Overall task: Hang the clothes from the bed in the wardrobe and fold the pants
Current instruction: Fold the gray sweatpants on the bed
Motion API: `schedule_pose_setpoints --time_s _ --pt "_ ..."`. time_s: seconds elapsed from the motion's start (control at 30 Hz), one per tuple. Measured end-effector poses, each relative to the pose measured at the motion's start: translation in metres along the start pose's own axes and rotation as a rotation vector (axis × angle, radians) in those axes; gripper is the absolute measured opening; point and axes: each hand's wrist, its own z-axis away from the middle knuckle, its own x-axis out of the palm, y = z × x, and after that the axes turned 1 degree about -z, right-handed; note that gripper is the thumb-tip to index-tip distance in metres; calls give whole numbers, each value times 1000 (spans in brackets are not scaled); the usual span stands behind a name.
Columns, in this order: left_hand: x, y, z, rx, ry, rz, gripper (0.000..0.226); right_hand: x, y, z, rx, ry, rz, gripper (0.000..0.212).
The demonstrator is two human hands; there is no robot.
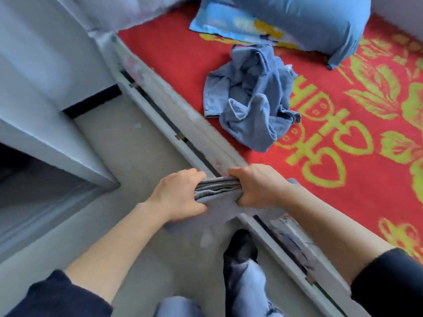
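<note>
We grip a folded grey-blue fabric bundle (217,187) at the lower centre of the frame, its stacked layers showing between our hands. Our left hand (178,195) clasps the bundle's left end with fingers (194,175) curled over it, and our right hand (258,186) clasps the right end the same way, fingers closed round the cloth. A blurred paler part of the fabric hangs below the hands. The bundle sits over the pale grey bed rail (183,124), which runs diagonally from upper left to lower right.

To the right of the rail lies the red bed blanket with a yellow pattern (174,53). On it, in the upper centre of the frame, rests a crumpled light blue denim garment (251,97), well apart from our hands. Above it, near the top edge, lies a blue pillow (309,19).

At the left stands a white cabinet (45,65) with a dark opening at its lower left. Between it and the bed is the grey floor (126,145), where a dark-shod foot (240,245) shows just below the bundle.
</note>
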Motion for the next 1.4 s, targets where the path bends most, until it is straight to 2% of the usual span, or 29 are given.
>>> schedule_pose_setpoints --time_s 0.17,0.33,0.53,0.7,1.0,1.13,1.23,1.4 --pt "-26 -95 151 -273 115 115 37 2 -162 -48 -204 -70 28 30" --pt "-42 -165 270 -496 283 110 36 4 -302 -91 -372 -125 114 34" --pt "-51 -246 365 -728 423 73 44 10 -437 -149 -565 -137 219 35" --pt "-50 -340 408 -890 486 21 39 37 -533 -215 -638 -137 251 36" --pt "-1 -541 451 -1009 356 -79 35 154 -675 -368 -716 -208 318 36" --pt "56 -634 462 -1016 366 -105 33 226 -720 -426 -763 -146 319 37" --pt "100 -708 462 -987 363 -225 35 285 -746 -475 -775 -119 331 40" --pt "151 -806 458 -1009 434 -284 34 362 -780 -549 -787 -1 358 47"
